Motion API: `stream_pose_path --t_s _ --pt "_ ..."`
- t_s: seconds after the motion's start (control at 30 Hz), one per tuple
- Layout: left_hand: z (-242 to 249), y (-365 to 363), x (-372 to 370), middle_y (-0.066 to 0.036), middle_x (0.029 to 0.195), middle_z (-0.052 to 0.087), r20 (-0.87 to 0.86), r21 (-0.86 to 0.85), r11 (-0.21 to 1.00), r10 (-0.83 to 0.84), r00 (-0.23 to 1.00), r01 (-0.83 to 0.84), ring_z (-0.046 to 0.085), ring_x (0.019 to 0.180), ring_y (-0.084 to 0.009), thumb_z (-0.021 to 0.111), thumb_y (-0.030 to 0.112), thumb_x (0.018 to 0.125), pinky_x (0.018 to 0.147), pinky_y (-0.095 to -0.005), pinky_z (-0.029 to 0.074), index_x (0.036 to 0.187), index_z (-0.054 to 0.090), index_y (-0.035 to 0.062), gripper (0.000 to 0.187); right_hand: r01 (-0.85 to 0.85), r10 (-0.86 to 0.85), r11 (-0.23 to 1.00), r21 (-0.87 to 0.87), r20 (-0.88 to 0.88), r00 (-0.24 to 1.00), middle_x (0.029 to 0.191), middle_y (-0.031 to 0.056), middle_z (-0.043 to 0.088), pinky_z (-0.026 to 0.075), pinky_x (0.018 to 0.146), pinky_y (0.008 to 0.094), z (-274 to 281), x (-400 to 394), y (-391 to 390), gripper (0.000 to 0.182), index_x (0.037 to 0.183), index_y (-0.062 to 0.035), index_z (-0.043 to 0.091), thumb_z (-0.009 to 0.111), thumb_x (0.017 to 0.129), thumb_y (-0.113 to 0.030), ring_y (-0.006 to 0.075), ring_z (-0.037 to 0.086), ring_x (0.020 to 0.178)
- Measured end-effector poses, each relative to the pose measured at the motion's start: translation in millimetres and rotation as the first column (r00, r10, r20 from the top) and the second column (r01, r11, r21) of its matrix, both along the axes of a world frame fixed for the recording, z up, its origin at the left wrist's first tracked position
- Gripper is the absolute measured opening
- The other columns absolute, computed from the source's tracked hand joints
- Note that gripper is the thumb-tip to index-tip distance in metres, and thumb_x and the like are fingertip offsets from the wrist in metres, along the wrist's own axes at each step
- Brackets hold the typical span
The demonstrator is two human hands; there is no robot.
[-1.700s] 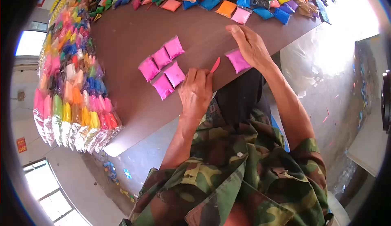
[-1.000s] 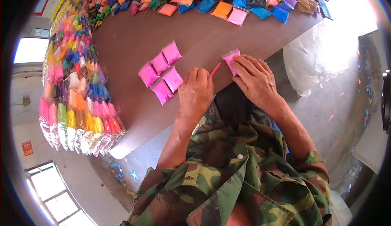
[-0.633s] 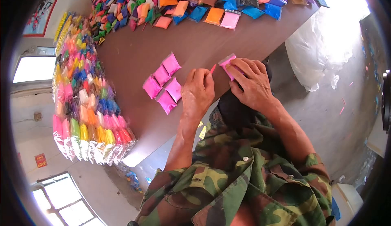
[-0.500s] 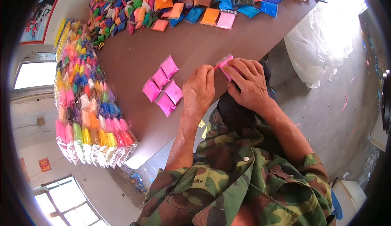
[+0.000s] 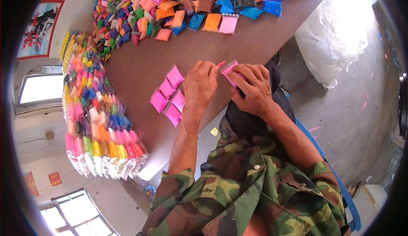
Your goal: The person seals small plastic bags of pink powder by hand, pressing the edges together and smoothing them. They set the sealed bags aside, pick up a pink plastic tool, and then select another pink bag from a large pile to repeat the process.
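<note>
Head: pink packet (image 5: 229, 69) between hands (image 5: 200, 84) (image 5: 255, 87)

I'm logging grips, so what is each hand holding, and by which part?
The left hand holds a red tool behind its exposed tip; the right hand holds a pink packet by its near end.

Right hand (image 5: 255, 85) obscures part of the pink packet (image 5: 229, 67). Left hand (image 5: 199, 85) conceals the rear of the pink tool (image 5: 221, 64) — type indeterminable. Packet heap (image 5: 165, 13) — cut off by top edge.
</note>
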State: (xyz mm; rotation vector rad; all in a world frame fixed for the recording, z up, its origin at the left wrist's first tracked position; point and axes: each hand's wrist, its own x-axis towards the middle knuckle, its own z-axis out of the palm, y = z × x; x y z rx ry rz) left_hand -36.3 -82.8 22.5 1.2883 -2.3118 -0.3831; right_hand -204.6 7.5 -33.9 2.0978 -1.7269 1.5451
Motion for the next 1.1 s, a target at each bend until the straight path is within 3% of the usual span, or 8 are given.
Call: stream_pose_path --t_s 0.17,0.37,0.47,0.57,0.67,0.77,0.97,1.1 --pt "7.7 -1.5 -21.4 -0.017 0.089 0.07 -0.025 0.121 0.988 -0.089 0.996 0.092 0.068 0.079 -0.0369 0.072 0.014 0.098 0.07 -0.046 0.052 0.094 0.072 0.0015 0.014 0.027 -0.026 0.999 -0.024 0.009 1.0 0.128 0.0045 0.067 0.043 0.106 0.0446 -5.5 1.3 -0.5 0.047 0.124 -0.0134 0.073 0.077 0.077 -0.013 0.0246 0.064 0.119" --pt "0.5 -25.8 -26.9 -0.014 0.096 0.071 0.07 0.042 0.996 -0.082 0.994 0.08 0.069 0.089 -0.041 0.067 0.021 0.101 0.077 -0.0506 0.055 0.094 0.071 0.0061 0.017 0.022 -0.022 1.0 -0.007 -0.006 1.0 0.128 0.005 0.067 0.042 0.107 0.0442 -3.0 1.3 -0.3 0.046 0.124 -0.0132 0.073 0.078 0.078 -0.014 0.0244 0.064 0.12" --pt "8.0 -28.7 -30.9 -0.018 0.092 0.071 0.049 0.065 0.996 -0.067 0.997 0.063 0.07 0.085 -0.0393 0.072 0.016 0.097 0.072 -0.0473 0.053 0.093 0.072 0.0003 0.016 0.023 -0.024 0.999 -0.036 -0.015 1.0 0.126 0.0059 0.069 0.044 0.102 0.0432 -6.0 0.6 -2.0 0.042 0.122 -0.0124 0.074 0.077 0.08 -0.017 0.0271 0.065 0.116" --pt "9.8 -23.8 -25.1 -0.019 0.092 0.071 0.028 0.099 0.978 -0.186 0.982 0.182 0.07 0.085 -0.0394 0.073 0.017 0.097 0.072 -0.0481 0.053 0.093 0.071 0.0005 0.017 0.028 -0.028 0.999 -0.042 0.003 1.0 0.125 0.006 0.069 0.044 0.102 0.0431 -6.9 1.0 -2.0 0.041 0.121 -0.0126 0.074 0.076 0.08 -0.017 0.0272 0.066 0.115" --pt "6.6 -15.0 -27.4 -0.019 0.089 0.071 0.005 0.116 0.984 -0.135 0.991 0.133 0.07 0.082 -0.0396 0.072 0.017 0.097 0.072 -0.048 0.053 0.092 0.072 0.0008 0.016 0.033 -0.033 0.999 -0.024 -0.001 0.999 0.128 0.0052 0.067 0.043 0.105 0.044 -8.5 1.5 -1.3 0.044 0.124 -0.0139 0.073 0.078 0.08 -0.017 0.025 0.065 0.118" --pt "-8.9 -35.1 -25.5 -0.018 0.086 0.071 0.032 -0.019 0.993 -0.116 0.993 0.116 0.07 0.08 -0.0397 0.072 0.016 0.097 0.072 -0.0474 0.054 0.093 0.074 0.001 0.016 0.035 -0.035 0.999 -0.024 -0.014 0.999 0.126 0.0065 0.069 0.043 0.101 0.0426 -3.5 1.4 -0.9 0.039 0.121 -0.0119 0.075 0.075 0.082 -0.018 0.0273 0.066 0.115" --pt "3.9 -28.5 -17.0 -0.019 0.088 0.073 -0.063 0.151 0.977 -0.141 0.988 0.149 0.071 0.078 -0.0377 0.073 0.017 0.097 0.07 -0.0453 0.054 0.093 0.074 0.0002 0.017 0.016 -0.015 0.999 -0.051 0.01 1.0 0.125 0.0052 0.068 0.043 0.103 0.0437 -6.8 -1.1 -0.8 0.039 0.121 -0.0133 0.074 0.074 0.082 -0.017 0.0252 0.066 0.114" --pt "-1.0 -9.5 -12.0 -0.019 0.088 0.074 -0.039 0.133 0.988 -0.072 0.997 0.077 0.072 0.077 -0.0346 0.074 0.016 0.096 0.069 -0.0434 0.054 0.093 0.074 -0.0007 0.017 0.03 -0.029 0.998 -0.046 0.007 1.0 0.125 0.0045 0.07 0.043 0.102 0.043 -8.2 0.3 -1.4 0.037 0.12 -0.0126 0.074 0.073 0.084 -0.014 0.0245 0.066 0.113"
